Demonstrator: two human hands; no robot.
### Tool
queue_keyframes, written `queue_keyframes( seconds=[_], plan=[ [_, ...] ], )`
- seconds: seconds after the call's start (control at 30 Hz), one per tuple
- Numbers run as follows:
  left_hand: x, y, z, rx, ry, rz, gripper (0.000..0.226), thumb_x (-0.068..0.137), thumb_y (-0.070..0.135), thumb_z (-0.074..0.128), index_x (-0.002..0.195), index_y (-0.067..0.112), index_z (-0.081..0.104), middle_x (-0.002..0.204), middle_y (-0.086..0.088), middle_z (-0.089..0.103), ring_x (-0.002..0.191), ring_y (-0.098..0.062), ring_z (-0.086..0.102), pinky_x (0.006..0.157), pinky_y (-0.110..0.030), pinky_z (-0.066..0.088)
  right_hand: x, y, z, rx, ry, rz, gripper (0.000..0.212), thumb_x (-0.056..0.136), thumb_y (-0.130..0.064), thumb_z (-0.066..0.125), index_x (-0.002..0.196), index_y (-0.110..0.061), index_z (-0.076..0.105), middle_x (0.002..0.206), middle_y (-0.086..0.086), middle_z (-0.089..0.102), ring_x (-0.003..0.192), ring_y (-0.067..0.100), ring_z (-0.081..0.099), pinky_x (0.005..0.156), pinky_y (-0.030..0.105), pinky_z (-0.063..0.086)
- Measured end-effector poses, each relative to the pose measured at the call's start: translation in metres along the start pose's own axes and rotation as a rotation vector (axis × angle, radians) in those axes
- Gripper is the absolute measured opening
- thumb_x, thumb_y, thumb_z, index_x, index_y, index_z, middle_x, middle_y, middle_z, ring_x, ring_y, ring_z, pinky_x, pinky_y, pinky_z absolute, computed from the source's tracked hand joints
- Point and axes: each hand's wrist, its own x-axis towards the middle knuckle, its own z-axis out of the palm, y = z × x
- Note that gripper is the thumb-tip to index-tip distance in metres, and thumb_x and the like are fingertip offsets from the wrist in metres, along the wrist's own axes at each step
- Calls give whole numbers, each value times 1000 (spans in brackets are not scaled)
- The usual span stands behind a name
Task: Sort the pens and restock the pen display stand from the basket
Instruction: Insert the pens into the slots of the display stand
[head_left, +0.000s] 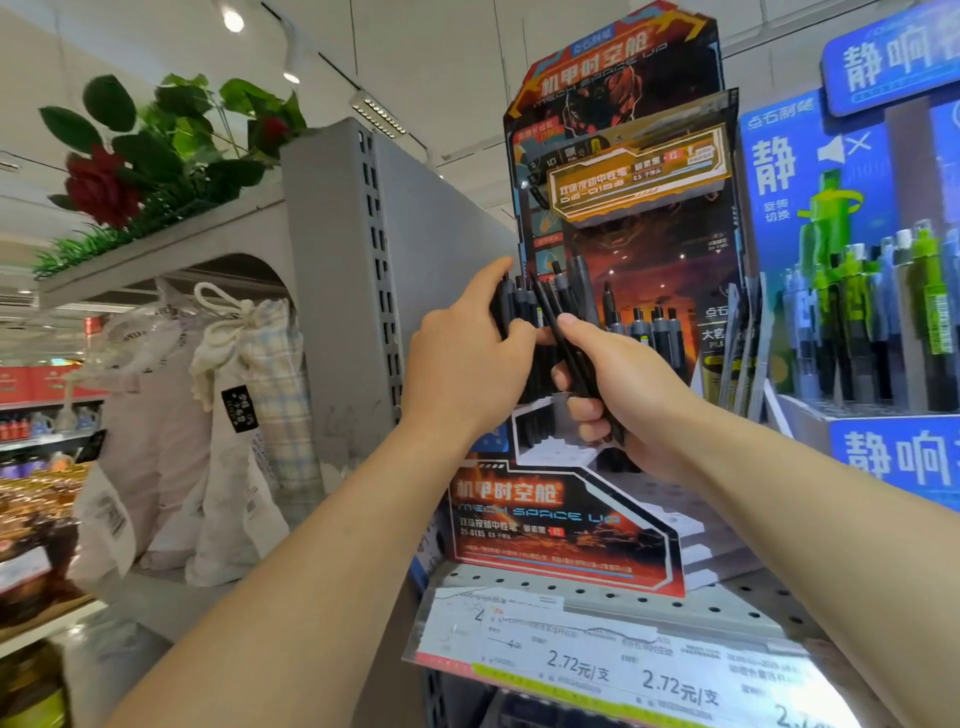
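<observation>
Two hands at the pen display stand
Left hand grips dark pens; right hand grips one black pen just beside them.

our left hand and right hand grip a bundle of black pens against the pen display stand on the shelf.

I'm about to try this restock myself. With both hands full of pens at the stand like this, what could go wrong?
The right hand grips a loose bundle of black pens; one could slip out while the left hand sorts. Either hand could also nudge the cardboard display stand, which may tip or shift.
</observation>
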Motion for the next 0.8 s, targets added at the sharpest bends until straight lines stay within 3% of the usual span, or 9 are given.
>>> queue_keyframes(
  seconds=[0.13, 0.23, 0.4, 0.53, 0.63, 0.7, 0.8],
  plan=[
    [-1, 4, -3, 55, -39, -17, 60, 82, 38, 44, 142, 44, 46, 58, 7, 59, 59, -13, 58, 66, -38, 57, 1, 2, 4, 19, 58, -20, 23, 104, -39, 50, 103, -25, 68, 80, 1, 48, 43, 8, 38, 40, 23, 24],
    [-2, 4, -4, 71, -38, -7, 60, 84, 37, 45, 143, 44, 44, 57, 6, 59, 58, -12, 59, 67, -38, 58, 0, 3, 6, -25, 79, -55, 24, 104, -35, 51, 113, -21, 68, 86, 5, 46, 44, 9, 40, 40, 23, 25],
    [-3, -2, 0, -10, -17, 5, 60, 86, 34, 46, 144, 44, 40, 55, 12, 60, 53, -4, 56, 53, -26, 45, 2, 3, 10, -18, 113, -154, 18, 103, -29, 56, 101, -17, 69, 64, -3, 53, 43, 9, 50, 36, 20, 34],
    [-3, -5, 1, -57, -7, 22, 57, 89, 30, 46, 146, 36, 40, 56, 20, 60, 52, -3, 55, 54, -28, 45, 1, 4, 12, -17, 97, -209, 16, 101, -27, 60, 91, -16, 67, 57, -7, 53, 43, 10, 45, 37, 21, 33],
    [-3, -2, 1, -132, 36, 51, 49, 95, 33, 43, 143, 31, 45, 57, 18, 59, 53, -2, 55, 49, -19, 35, -2, 5, 7, -33, 82, -276, 8, 97, -23, 67, 102, -20, 72, 56, -8, 49, 43, 10, 39, 39, 21, 31],
    [-5, 0, 1, -157, 88, 90, 42, 98, 36, 44, 139, 28, 50, 56, 12, 56, 56, -4, 55, 50, -18, 36, -4, 6, 3, -61, 87, -315, 16, 96, -21, 69, 110, -26, 73, 53, -13, 50, 43, 8, 37, 41, 19, 31],
    [-7, 2, -2, -149, 148, 102, 33, 98, 40, 52, 129, 27, 58, 65, 12, 59, 66, -4, 59, 60, -24, 48, -7, 5, 3, -184, 83, -409, 15, 94, -18, 70, 104, -30, 73, 54, -23, 59, 46, -3, 52, 44, 7, 36]
  ],
)
